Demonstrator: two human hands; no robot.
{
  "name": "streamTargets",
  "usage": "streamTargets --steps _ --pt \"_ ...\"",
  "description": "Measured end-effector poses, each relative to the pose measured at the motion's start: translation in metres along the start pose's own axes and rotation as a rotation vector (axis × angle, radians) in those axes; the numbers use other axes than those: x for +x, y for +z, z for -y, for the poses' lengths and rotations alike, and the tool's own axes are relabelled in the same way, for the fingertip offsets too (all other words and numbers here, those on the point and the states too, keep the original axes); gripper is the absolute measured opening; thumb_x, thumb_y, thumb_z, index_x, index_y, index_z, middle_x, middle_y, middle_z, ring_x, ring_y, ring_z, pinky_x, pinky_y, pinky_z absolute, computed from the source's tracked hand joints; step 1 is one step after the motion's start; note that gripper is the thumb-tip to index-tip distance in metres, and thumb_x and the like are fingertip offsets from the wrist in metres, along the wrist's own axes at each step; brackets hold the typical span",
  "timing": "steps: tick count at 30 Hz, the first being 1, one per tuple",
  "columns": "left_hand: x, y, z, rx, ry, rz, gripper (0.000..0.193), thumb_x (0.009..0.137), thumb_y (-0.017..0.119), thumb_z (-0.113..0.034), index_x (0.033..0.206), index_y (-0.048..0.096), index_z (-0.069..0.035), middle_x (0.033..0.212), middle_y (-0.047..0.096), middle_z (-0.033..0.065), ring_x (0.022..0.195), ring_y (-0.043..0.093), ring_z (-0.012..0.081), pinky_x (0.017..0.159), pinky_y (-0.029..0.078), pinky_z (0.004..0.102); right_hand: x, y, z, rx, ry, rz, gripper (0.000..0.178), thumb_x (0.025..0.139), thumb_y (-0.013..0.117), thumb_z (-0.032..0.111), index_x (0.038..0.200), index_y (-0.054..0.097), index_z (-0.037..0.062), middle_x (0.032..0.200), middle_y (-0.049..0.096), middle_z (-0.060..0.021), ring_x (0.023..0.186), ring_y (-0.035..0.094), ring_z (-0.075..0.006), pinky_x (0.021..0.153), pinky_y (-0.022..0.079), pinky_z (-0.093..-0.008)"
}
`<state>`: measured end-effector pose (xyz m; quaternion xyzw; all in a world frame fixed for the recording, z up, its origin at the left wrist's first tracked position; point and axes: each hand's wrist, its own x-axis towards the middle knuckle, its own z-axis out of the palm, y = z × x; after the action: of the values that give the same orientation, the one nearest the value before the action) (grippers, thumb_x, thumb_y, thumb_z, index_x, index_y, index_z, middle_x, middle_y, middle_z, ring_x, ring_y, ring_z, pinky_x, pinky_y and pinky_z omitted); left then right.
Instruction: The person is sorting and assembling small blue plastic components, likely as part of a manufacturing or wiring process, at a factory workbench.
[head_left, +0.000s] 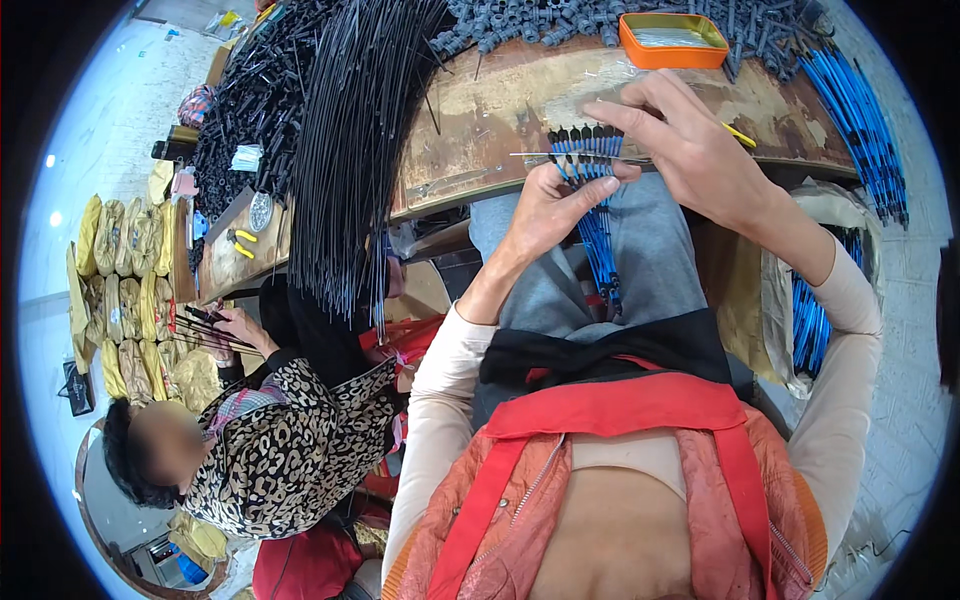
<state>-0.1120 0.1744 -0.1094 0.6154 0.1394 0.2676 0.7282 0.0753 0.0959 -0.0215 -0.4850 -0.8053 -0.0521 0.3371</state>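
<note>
My left hand (560, 208) is closed around a fanned bundle of slim blue rods with black tips (598, 245), held upright above my lap, tips toward the workbench. Across the bundle, just below the tips, lies a thin pale wire (530, 154) that sticks out to the left. My right hand (680, 135) hovers just to the right of the tips, its fingers bent and apart, the index finger reaching left over them. Its palm side is partly hidden, and the wire's right end lies close to it.
The wooden workbench (520, 90) carries an orange tin (675, 55) of thin pale wires, piled grey fittings (560, 22) and long black rods (350, 150). More blue rods (860, 130) lie at its right end. A co-worker (290, 430) sits at left, holding dark rods. Yellow-handled pliers (241, 242) lie there.
</note>
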Motion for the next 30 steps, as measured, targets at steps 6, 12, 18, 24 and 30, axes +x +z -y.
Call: streamTargets --steps 6,12,18,24,30 --pt "0.000 0.003 -0.005 -0.047 -0.013 -0.002 0.019 0.095 0.061 -0.006 0.112 0.068 0.000 0.109 0.071 0.0086 0.104 0.064 0.0128 0.091 0.049 0.0276 0.002 -0.003 -0.004 0.003 -0.032 0.060 0.045 0.078 0.056 -0.007 0.121 0.061 0.0032 0.101 0.051 -0.0129 0.097 0.054 -0.0294 0.084 0.045 -0.0365" --pt "-0.001 0.004 -0.005 -0.043 -0.006 -0.030 0.019 0.095 0.061 -0.005 0.112 0.068 0.000 0.109 0.071 0.0087 0.104 0.064 0.0135 0.091 0.050 0.0276 -0.001 0.001 0.005 0.038 0.066 0.057 0.051 0.075 0.056 -0.009 0.124 0.061 0.0051 0.102 0.049 -0.0119 0.097 0.053 -0.0286 0.085 0.046 -0.0367" --pt "0.000 0.005 -0.001 -0.071 0.014 -0.033 0.019 0.094 0.062 -0.005 0.112 0.068 0.000 0.110 0.071 0.0092 0.104 0.064 0.0135 0.090 0.050 0.0274 -0.001 0.000 0.006 -0.010 0.061 0.063 0.054 0.075 0.058 -0.010 0.127 0.061 0.0070 0.100 0.049 -0.0114 0.096 0.053 -0.0279 0.083 0.046 -0.0366" --pt "0.000 0.005 -0.002 -0.060 0.017 -0.032 0.019 0.094 0.062 -0.005 0.112 0.068 0.000 0.109 0.071 0.0090 0.103 0.064 0.0134 0.090 0.050 0.0277 -0.002 0.000 0.006 -0.016 0.075 0.069 0.053 0.075 0.059 -0.008 0.126 0.061 0.0062 0.101 0.050 -0.0119 0.096 0.054 -0.0283 0.083 0.046 -0.0372" --pt "0.001 0.006 -0.001 -0.073 0.007 -0.022 0.018 0.094 0.062 -0.005 0.111 0.068 0.000 0.108 0.071 0.0089 0.103 0.064 0.0136 0.091 0.050 0.0283 -0.003 -0.001 -0.005 0.049 0.038 0.042 0.047 0.077 0.057 -0.009 0.121 0.062 0.0031 0.106 0.053 -0.0140 0.100 0.056 -0.0301 0.085 0.047 -0.0375"
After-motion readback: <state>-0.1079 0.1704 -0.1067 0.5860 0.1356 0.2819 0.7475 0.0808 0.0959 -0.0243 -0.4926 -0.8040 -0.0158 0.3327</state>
